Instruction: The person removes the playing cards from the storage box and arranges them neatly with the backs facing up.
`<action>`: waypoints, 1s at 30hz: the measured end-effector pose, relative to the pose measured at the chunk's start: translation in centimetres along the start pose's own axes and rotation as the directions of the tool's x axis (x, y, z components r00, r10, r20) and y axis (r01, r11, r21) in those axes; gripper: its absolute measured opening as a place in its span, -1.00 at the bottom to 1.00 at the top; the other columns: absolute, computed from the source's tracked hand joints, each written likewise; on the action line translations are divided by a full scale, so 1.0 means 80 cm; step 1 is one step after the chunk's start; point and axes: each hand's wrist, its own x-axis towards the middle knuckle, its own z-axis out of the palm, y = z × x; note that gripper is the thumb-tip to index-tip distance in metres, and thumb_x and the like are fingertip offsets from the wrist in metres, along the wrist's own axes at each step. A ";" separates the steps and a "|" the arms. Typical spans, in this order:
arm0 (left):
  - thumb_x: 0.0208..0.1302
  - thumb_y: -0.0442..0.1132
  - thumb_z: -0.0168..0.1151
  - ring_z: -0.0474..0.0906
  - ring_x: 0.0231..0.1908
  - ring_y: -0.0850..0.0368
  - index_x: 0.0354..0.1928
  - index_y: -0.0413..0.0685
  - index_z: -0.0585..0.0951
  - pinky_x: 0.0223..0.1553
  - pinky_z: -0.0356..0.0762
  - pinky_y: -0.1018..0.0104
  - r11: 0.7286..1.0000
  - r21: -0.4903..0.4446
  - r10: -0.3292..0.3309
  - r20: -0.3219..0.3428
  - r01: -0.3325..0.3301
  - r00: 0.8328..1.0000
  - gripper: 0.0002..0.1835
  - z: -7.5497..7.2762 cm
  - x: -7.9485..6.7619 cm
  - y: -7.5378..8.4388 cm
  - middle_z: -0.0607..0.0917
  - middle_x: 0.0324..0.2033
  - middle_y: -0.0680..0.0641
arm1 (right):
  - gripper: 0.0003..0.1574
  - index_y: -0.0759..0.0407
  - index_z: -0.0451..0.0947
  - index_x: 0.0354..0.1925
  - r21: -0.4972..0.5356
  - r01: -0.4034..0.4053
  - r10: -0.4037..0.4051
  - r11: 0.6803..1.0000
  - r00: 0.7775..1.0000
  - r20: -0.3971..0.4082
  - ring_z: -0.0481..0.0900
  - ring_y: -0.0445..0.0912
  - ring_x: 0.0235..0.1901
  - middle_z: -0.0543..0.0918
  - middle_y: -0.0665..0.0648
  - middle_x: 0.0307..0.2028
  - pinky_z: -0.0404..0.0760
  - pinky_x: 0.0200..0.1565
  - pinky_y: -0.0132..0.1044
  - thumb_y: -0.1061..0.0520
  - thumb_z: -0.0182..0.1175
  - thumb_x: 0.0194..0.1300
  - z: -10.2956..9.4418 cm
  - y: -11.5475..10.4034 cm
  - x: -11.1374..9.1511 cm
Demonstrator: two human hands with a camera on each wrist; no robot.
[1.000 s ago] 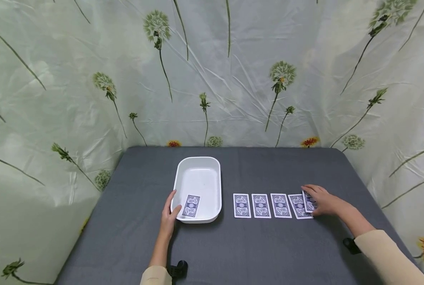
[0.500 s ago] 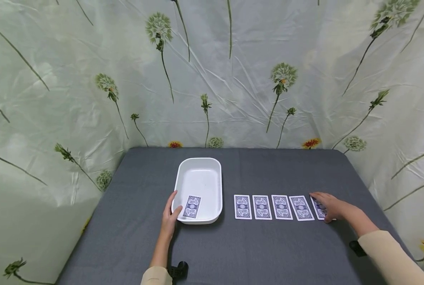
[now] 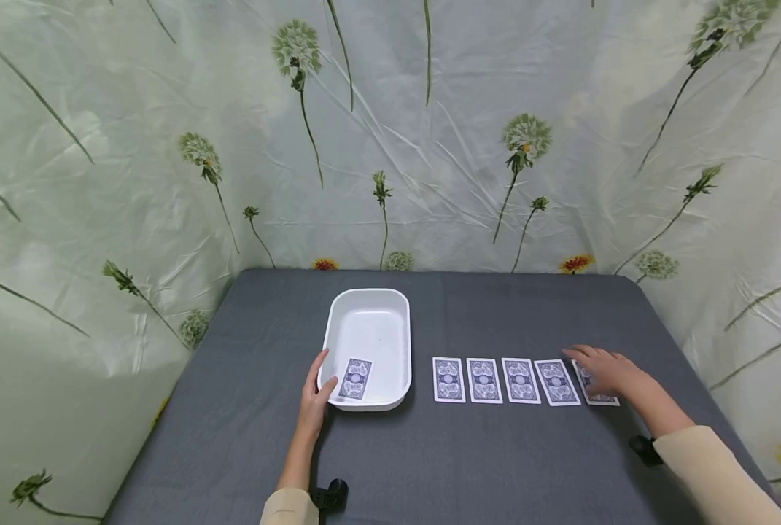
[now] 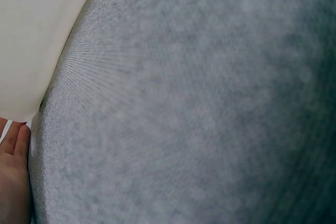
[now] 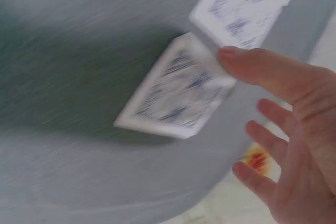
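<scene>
My left hand (image 3: 311,397) grips the left rim of a white rectangular tray (image 3: 403,350), thumb over the edge and fingers along the outside. In the left wrist view only part of that hand (image 4: 14,182) shows, beside the tray's wall (image 4: 31,40). A blue-backed playing card (image 3: 355,380) lies face down inside the tray. My right hand (image 3: 609,373) hovers over the rightmost face-down playing card (image 3: 601,399) in a row on the table. The right wrist view shows the right hand (image 5: 299,129) with fingers spread and thumb tip overlapping that card's (image 5: 181,93) edge.
To the left of my right hand, several matching cards lie face down in the row, among them a slightly tilted one (image 3: 557,383). A dark grey cloth (image 3: 390,467) covers the table. Behind it hangs a flower-printed curtain (image 3: 443,146).
The right hand held a card partly over its neighbour, laid it down at the row's right end, and has let go, lifting slightly. The left hand stays at the tray.
</scene>
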 end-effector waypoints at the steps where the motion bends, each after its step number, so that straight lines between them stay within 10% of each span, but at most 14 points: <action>1: 0.15 -0.45 0.00 0.03 0.31 -0.04 0.31 -0.19 0.20 0.26 -0.02 0.18 1.000 0.003 0.003 -0.003 -0.003 1.000 -0.38 0.000 0.000 0.000 0.15 0.35 -0.20 | -0.19 0.31 0.26 0.19 -0.011 0.009 -0.009 1.000 1.000 -0.018 0.26 0.39 0.11 0.31 0.45 0.14 0.23 0.00 0.30 0.12 0.32 -0.01 -0.008 -0.010 0.002; 11: 0.15 -0.45 0.01 0.04 0.30 0.00 0.31 -0.18 0.21 0.22 0.02 0.35 1.000 -0.001 0.002 -0.006 -0.002 1.000 -0.38 -0.001 0.001 -0.002 0.16 0.34 -0.19 | -0.62 0.16 0.50 -0.03 -0.101 0.133 -0.159 0.986 0.930 -0.330 0.55 0.08 -0.11 0.61 0.17 -0.13 0.46 -0.12 0.05 0.09 0.15 0.17 -0.031 -0.124 0.039; 23: 0.15 -0.44 0.01 0.05 0.30 -0.02 0.31 -0.19 0.21 0.22 0.02 0.32 1.000 -0.005 0.000 -0.002 0.000 1.000 -0.38 -0.002 0.001 -0.004 0.15 0.34 -0.19 | -0.76 0.05 0.55 -0.18 -0.112 0.325 -0.314 0.939 0.678 -0.665 0.59 -0.07 -0.23 0.65 0.02 -0.26 0.50 -0.18 -0.14 0.09 0.19 0.13 -0.013 -0.269 0.087; 30: 0.17 -0.44 0.00 0.08 0.28 -0.01 0.31 -0.17 0.20 0.19 0.06 0.36 1.000 -0.017 -0.001 0.007 0.001 1.000 -0.39 0.000 0.003 -0.003 0.16 0.34 -0.19 | -0.66 0.04 0.51 -0.07 -0.081 0.403 -0.357 0.912 0.680 -0.641 0.58 -0.08 -0.16 0.62 0.00 -0.16 0.49 -0.13 -0.19 0.06 0.18 0.14 -0.006 -0.341 0.108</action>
